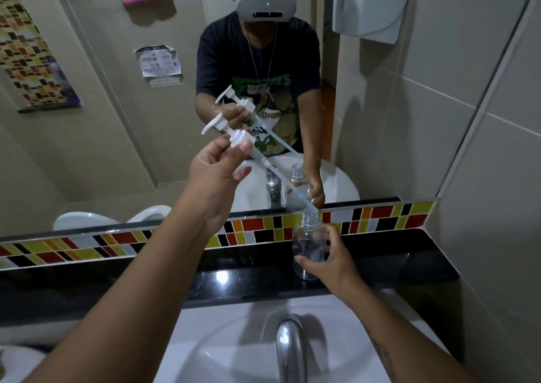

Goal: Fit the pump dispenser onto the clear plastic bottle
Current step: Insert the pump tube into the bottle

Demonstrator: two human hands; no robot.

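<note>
pump dispenser [238, 140] pinched at its white collar by the left hand [215, 175], held tilted high in front of the mirror [117, 119], dip tube tip at the mouth of the clear plastic bottle [308, 243]. bottle stands upright on the black ledge [146, 283] behind the sink [228, 350], right hand [330, 262] wrapped around its lower body.

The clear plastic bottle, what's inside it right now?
The clear plastic bottle looks empty; only the pump dispenser tube tip sits at its open neck. The right hand fingers cover part of the lower wall.
</note>
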